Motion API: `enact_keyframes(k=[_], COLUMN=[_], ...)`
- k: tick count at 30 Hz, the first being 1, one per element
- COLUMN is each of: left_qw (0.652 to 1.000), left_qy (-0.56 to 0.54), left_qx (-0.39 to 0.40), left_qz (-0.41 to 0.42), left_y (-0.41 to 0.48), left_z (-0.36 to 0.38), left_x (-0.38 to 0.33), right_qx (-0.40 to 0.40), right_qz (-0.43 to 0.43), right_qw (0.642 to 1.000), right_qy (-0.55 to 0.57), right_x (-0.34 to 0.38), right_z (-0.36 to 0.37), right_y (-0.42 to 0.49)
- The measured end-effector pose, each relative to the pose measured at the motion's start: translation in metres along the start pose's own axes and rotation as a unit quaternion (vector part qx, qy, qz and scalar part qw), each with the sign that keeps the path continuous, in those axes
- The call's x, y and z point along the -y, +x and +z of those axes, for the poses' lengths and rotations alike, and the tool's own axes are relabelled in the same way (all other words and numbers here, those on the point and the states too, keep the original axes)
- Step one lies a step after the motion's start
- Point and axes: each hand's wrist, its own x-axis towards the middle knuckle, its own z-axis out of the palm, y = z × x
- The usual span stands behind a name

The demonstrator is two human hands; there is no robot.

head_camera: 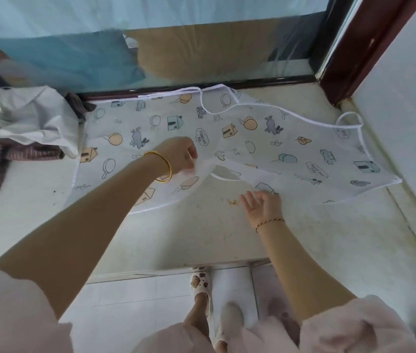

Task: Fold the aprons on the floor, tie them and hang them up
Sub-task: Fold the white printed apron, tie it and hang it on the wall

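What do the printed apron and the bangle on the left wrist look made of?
Printed apron: thin, semi-sheer sheet, probably plastic film or light non-woven; the lifted edge in the left hand lets the floor show through, and white tape binds the hem. Bangle: smooth yellow metal, gold-look, glossy highlights; solid or plated cannot be told.

Fingers (193, 153) of left hand (176, 156) blurred.
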Motion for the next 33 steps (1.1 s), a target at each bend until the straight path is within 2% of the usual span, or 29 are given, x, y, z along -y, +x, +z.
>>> enact_keyframes(k=[3,7,11,14,17,19,22,24,27,29,33], left_qw=[1.0,0.999,0.999,1.0,0.999,0.996,0.989,0.982,0.951,0.941,0.976], left_qy=[0.018,0.033,0.046,0.022,-0.003,-0.02,0.002,0.07,0.231,0.269,0.209], left_qx=[-0.006,-0.024,-0.011,-0.007,-0.042,-0.086,-0.145,-0.169,-0.199,-0.2,-0.041], left_qz=[0.02,0.026,0.02,0.004,-0.002,0.0,0.03,0.041,0.05,0.047,0.048], left_y=[0.01,0.023,0.031,0.034,0.037,0.038,0.043,0.043,0.037,0.025,0.004], left_z=[-0.02,-0.04,-0.052,-0.051,-0.049,-0.047,-0.042,-0.035,-0.014,0.001,0.026], left_x=[0.003,-0.001,-0.007,-0.008,-0.006,-0.003,0.003,0.002,-0.001,-0.009,-0.019], right_qx=[0.022,0.05,0.008,-0.017,-0.036,-0.058,-0.084,-0.061,0.019,0.051,0.074], right_qz=[-0.029,-0.025,-0.006,-0.011,-0.021,-0.042,-0.107,-0.107,-0.04,-0.028,-0.009], right_qw=[0.999,0.994,1.0,0.999,0.994,0.975,0.953,0.964,0.99,0.994,0.997], right_qy=[0.025,-0.092,0.013,0.036,-0.105,-0.211,-0.271,-0.236,-0.134,-0.098,-0.031], right_x=[0.011,0.015,0.019,0.024,0.026,0.024,0.024,0.028,0.042,0.055,0.074], right_z=[0.014,0.023,0.029,0.031,0.036,0.038,0.034,0.033,0.046,0.055,0.074], right_y=[0.001,0.003,0.007,0.016,0.02,0.007,-0.018,-0.035,-0.06,-0.073,-0.09])
